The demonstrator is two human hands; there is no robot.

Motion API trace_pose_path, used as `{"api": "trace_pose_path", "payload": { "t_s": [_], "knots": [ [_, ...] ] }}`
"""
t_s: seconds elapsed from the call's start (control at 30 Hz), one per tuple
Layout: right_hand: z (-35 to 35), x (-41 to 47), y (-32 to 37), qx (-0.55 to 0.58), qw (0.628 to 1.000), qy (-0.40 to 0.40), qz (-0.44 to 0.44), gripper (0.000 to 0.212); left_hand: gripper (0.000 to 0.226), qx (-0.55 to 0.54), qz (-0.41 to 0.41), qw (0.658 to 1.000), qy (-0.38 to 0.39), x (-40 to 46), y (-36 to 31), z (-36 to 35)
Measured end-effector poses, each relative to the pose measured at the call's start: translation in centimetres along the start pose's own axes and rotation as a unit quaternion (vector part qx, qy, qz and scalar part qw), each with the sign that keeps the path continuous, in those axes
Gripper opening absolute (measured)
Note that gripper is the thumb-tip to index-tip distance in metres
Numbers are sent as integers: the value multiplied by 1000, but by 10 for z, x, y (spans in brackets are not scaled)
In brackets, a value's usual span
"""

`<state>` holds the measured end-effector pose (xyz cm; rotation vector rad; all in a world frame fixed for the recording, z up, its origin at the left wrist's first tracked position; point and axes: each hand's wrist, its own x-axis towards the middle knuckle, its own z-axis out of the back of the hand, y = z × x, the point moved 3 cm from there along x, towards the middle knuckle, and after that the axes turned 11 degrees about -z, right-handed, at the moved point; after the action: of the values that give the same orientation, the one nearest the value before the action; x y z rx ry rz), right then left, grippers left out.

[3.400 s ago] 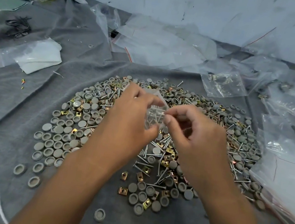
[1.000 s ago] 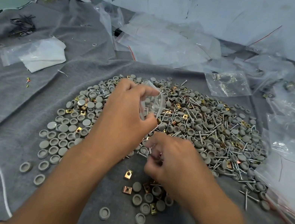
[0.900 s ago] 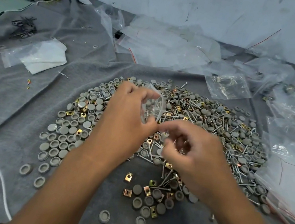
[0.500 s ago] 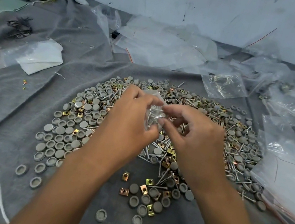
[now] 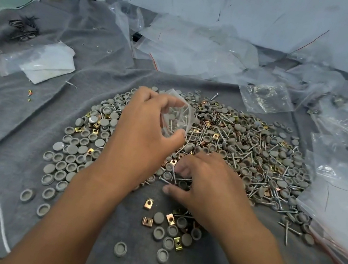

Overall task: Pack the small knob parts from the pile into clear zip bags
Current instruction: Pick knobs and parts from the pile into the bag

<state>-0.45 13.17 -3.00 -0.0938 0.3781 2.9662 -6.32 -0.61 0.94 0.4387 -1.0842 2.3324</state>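
Over the big pile (image 5: 224, 145) of little parts, the left hand (image 5: 145, 131) holds up a small clear bag (image 5: 176, 118). Its fingers and thumb pinch the bag, and the bag's mouth looks open toward the right hand. A few screws already sit inside it.

Down at the near edge of the pile, the right hand (image 5: 203, 183) is low on the gray cloth (image 5: 18, 127). Its fingers curl over some screws (image 5: 174, 178), but I cannot tell if it has one pinched yet. These screws lie flat, with their long way pointing mostly across, not up.

So the bag is just above and a bit to the left of the right hand, quite near. I think the right hand is the one to lift a part and turn it to drop it in the bag.

More clear bags (image 5: 196, 49) lie behind the pile.
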Motion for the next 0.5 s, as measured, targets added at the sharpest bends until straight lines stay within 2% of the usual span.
{"api": "trace_pose_path", "payload": {
  "t_s": [0.07, 0.3, 0.5],
  "knots": [
    [0, 1, 3, -28, 1000, -8, -2, 40, 46, 2, 0, 1000, 2, 0, 0, 0],
    [1, -7, 8, -22, 999, -39, -4, 19, 46, -6, 3, 1000, 2, 0, 0, 1],
    [0, -9, 8, -27, 999, -17, -1, 13, 45, -2, 4, 1000, 6, -1, 0, 1]
  ]
}}
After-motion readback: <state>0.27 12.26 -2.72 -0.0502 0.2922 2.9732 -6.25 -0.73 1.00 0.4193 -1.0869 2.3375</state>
